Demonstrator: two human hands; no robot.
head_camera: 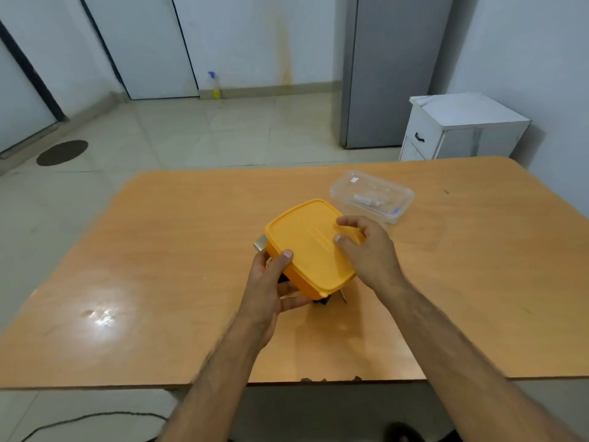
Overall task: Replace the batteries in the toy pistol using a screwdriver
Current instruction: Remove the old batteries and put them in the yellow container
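A yellow lidded box [307, 247] is held tilted just above the middle of the wooden table [178, 237]. My left hand [271, 285] grips its near left corner, thumb on the lid and fingers underneath. My right hand [366, 250] rests on the lid's right side with its fingers curled over the far right edge. A dark object [322, 300] and a bit of grey metal [260, 243] show from under the box; what they are cannot be told. Neither a toy pistol, a screwdriver nor batteries can be made out.
A clear plastic lidded container [373, 196] with small items inside lies on the table behind and right of the yellow box. Beyond the table stand a white cabinet [459, 129] and a grey fridge [392, 71]. A black cable [95, 419] runs on the floor at the near left.
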